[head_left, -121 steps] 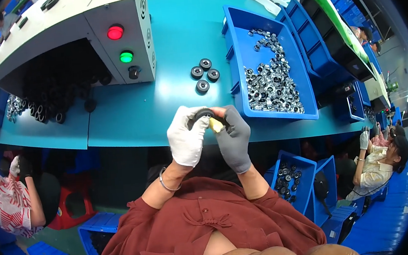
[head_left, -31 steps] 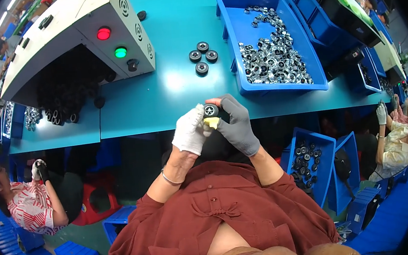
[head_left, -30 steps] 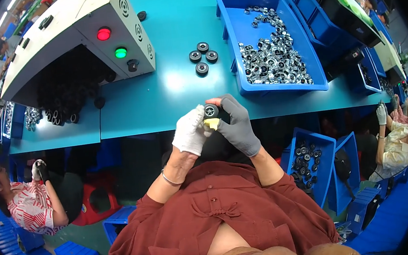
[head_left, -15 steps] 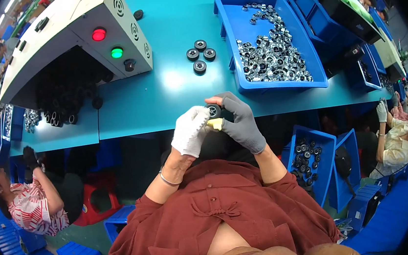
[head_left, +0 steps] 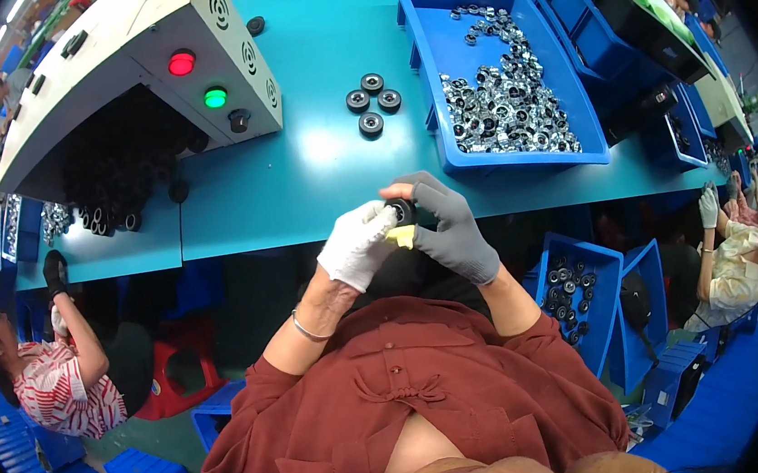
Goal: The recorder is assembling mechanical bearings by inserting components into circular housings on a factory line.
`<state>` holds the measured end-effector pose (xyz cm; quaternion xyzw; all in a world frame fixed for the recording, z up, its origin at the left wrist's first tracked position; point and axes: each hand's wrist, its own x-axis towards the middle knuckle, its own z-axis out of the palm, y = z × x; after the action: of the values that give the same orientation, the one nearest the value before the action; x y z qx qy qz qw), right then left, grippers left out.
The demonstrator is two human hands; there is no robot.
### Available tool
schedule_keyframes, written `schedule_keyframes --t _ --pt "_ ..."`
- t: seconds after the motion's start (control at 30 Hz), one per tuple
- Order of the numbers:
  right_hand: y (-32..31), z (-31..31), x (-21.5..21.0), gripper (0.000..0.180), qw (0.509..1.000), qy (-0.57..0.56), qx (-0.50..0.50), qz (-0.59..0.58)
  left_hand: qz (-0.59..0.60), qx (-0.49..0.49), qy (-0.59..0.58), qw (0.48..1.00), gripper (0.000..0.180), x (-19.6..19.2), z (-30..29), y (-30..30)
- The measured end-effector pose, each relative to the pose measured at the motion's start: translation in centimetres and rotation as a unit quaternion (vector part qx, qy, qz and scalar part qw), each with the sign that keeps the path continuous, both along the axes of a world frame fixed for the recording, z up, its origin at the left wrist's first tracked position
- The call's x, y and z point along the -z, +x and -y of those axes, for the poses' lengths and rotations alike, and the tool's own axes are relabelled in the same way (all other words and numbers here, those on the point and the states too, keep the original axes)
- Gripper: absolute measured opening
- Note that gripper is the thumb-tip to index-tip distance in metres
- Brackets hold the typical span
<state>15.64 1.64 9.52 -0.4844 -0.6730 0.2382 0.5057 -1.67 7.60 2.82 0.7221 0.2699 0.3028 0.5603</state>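
- Where the far left edge of the view begins, a seated co-worker (head_left: 55, 377) in a red patterned top raises a dark-gloved hand beside the teal workbench (head_left: 301, 189).
- On the bench's left portion stands a grey control box (head_left: 153, 67) with a red lamp (head_left: 182, 63) above a green lamp (head_left: 216, 97).
- Left hand (head_left: 357, 246), in a white glove: fingers curled and pressed together, tips pinching the left side of the small black round part (head_left: 401, 211).
- The small black round part is held between both hands, just in front of the bench's near edge; a yellow piece (head_left: 403, 236) shows directly beneath it.
- Further back on the bench, four loose black round parts (head_left: 372, 102) lie in a cluster, well apart from the hands.
- Right hand (head_left: 451, 229), in a grey glove: fingers curved over the part's top and right side, gripping it.
- Right of the cluster, a blue tray (head_left: 437, 76) holds a heap of shiny metal pieces (head_left: 504, 110).
- Below bench level at right, a blue bin (head_left: 586, 299) contains more black round parts.
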Motion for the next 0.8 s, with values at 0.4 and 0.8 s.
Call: schedule_keyframes --t 0.4,0.8 --pt "0.0 -1.1 -0.6 0.037 0.975 0.041 0.072 0.205 0.067 -0.083 -0.243 0.964 0.025 -2.9 1.0 1.5" --pt "0.4 -0.8 -0.3 0.034 0.984 0.047 0.066 0.157 0.156 -0.018 -0.232 0.96 0.018 -1.1 1.2 1.7"
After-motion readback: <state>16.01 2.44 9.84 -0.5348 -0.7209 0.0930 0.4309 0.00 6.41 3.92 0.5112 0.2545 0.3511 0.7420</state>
